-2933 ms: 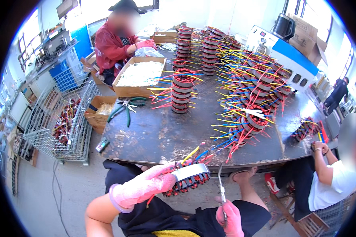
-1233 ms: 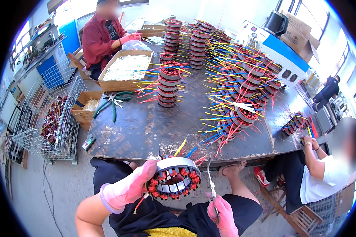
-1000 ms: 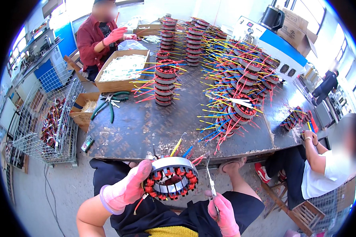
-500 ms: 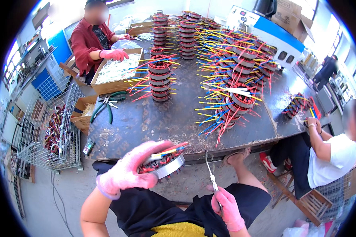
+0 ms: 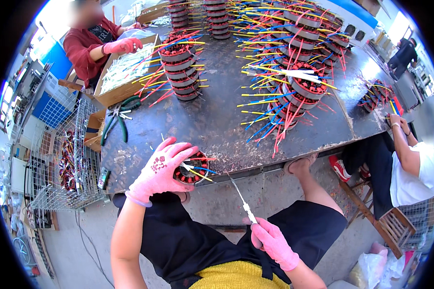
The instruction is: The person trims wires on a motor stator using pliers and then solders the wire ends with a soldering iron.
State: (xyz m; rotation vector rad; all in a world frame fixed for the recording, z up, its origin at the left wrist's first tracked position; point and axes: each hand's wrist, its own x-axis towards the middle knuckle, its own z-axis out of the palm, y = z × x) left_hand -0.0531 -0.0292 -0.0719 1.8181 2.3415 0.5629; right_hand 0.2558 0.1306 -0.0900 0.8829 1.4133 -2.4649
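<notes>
Near left, red-wound ring stator (image 5: 200, 159) was clasped by pink-gloved left hand (image 5: 164, 168), fingers spread; slim white-and-silver tool (image 5: 247, 208) pinched by pink-gloved right hand (image 5: 275, 242); yellow wire (image 5: 201, 175) perhaps endangered by slip.

L hand (image 5: 168, 167) gloved pink w/ dk-red motif on back, lilac cuff (image 5: 138, 200); ring (image 5: 202, 160) in it blk w/ red windings, wires (image 5: 201, 175) red, yel., blue, wht. R hand (image 5: 275, 243) gloved pink, tool (image 5: 246, 208) in it silver & wht. Beyond L hand: coil stack (image 5: 182, 74) gry/red banded, pliers (image 5: 122, 125) grn-handled, tabletop (image 5: 222, 120) dk gry w/ pale scuffs.
</notes>
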